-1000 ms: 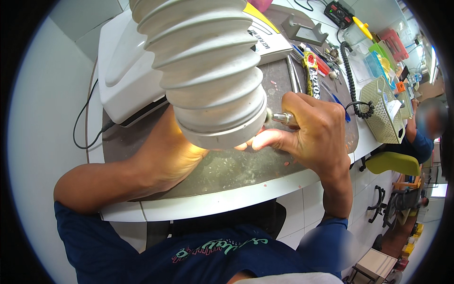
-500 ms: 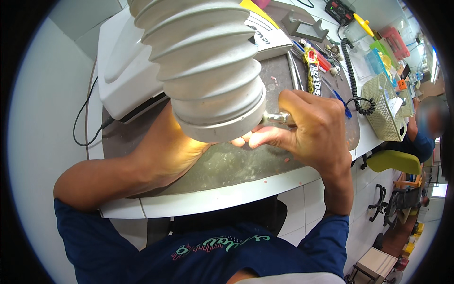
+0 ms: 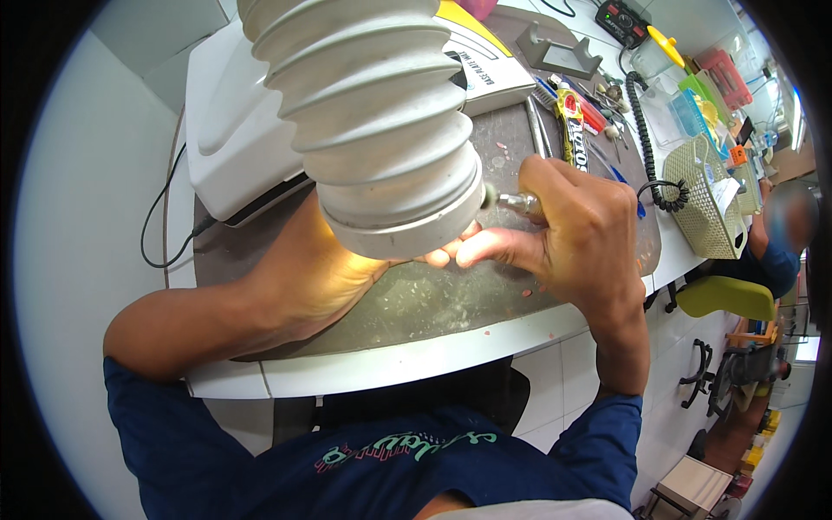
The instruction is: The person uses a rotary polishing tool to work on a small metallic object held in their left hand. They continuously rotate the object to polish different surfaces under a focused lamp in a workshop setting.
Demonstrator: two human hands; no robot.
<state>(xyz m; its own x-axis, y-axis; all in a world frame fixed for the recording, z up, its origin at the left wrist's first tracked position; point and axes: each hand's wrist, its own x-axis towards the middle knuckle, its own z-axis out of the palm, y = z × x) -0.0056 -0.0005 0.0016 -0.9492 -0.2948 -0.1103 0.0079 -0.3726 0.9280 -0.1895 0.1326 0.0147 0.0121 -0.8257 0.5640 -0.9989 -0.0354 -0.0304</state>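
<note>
Partly in front of hands [image 3: 585, 224], ribbed hose [image 3: 381, 147]

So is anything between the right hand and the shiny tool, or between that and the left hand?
Nothing visible at first: the right hand holds the tool. Toward the left hand, the white hose blocks our view, so I can't tell what's between.

On the counter [image 3: 416, 354], a machine [image 3: 238, 130] lies upper left, a basket [image 3: 691, 208] right; at upper centre a hose [image 3: 381, 156] ends just left of a handpiece [image 3: 522, 204].
</note>
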